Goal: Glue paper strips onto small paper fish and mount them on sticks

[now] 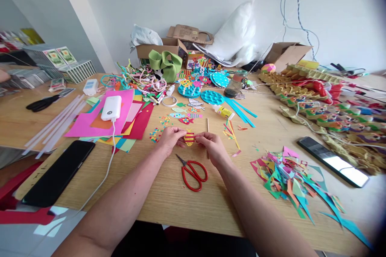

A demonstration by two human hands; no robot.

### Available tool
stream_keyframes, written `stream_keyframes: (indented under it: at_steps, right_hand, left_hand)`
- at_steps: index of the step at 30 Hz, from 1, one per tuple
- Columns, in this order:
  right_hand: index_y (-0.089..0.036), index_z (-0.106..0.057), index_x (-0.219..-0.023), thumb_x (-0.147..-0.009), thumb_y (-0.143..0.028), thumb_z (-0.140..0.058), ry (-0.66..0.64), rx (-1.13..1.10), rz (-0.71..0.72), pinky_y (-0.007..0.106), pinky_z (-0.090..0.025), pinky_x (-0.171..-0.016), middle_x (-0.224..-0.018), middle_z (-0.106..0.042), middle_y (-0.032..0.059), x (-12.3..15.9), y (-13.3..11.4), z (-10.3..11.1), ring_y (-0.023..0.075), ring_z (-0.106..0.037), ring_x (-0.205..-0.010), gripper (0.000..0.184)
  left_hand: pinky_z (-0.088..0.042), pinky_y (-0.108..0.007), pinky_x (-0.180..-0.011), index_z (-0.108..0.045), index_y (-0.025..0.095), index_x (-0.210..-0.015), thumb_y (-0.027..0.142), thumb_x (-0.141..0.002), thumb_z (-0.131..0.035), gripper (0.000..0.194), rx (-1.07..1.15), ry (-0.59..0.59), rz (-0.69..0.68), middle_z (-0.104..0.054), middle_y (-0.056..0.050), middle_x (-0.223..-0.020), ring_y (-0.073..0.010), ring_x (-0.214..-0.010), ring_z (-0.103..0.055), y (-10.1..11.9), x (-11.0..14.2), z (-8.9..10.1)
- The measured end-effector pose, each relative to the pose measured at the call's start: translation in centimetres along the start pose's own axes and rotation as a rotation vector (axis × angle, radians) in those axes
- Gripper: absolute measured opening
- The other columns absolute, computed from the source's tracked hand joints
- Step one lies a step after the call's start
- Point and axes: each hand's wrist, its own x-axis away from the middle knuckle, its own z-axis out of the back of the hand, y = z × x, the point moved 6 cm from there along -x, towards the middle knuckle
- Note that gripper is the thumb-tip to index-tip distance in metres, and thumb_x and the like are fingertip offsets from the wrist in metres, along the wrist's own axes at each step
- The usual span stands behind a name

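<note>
A small yellow paper fish with red stripes point(189, 138) is pinched between my two hands above the table. My left hand point(172, 140) grips its left side and my right hand point(210, 144) its right side, fingers closed on both. Just below lie scissors with red handles point(194, 174), blades pointing up and left. A thin wooden stick point(208, 125) passes partly beneath my right hand. Beyond my hands lie several decorated paper fish point(186, 120), and small coloured paper dots point(155, 135) are scattered to the left.
Coloured paper sheets point(140, 122) and a white power bank point(111, 108) sit left, near a black phone point(58, 172). Paper scraps point(289, 176) and another phone point(333, 161) lie right. A glue bottle point(223, 112), a glass jar point(236, 84) and cardboard boxes point(163, 51) stand farther back.
</note>
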Motion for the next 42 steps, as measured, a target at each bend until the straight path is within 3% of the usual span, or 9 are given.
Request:
stream_keyframes:
  at_steps: [18, 42]
  right_hand:
    - [-0.015, -0.058, -0.064, -0.060, -0.038, -0.060, -0.007, 0.101, -0.073, 0.023, -0.016, -0.041, -0.048, -0.044, -0.0063, 0.42, 0.00, -0.09, 0.0050, -0.028, -0.041, 0.023]
    - [-0.015, -0.059, -0.065, -0.062, -0.036, -0.059, -0.004, 0.107, -0.063, 0.022, -0.016, -0.040, -0.048, -0.043, -0.0067, 0.44, 0.05, -0.08, 0.0042, -0.027, -0.039, 0.021]
  left_hand:
    - [-0.046, -0.020, -0.036, -0.063, 0.010, -0.067, 0.025, -0.061, -0.071, 0.018, -0.009, -0.028, -0.018, -0.066, -0.005, -0.060, -0.0133, -0.046, -0.061, 0.13, 0.05, -0.23]
    - [-0.046, -0.019, -0.036, -0.063, 0.012, -0.069, 0.022, -0.064, -0.066, 0.011, -0.090, 0.007, -0.038, -0.067, -0.004, -0.058, -0.0143, -0.048, -0.063, 0.24, 0.02, -0.07]
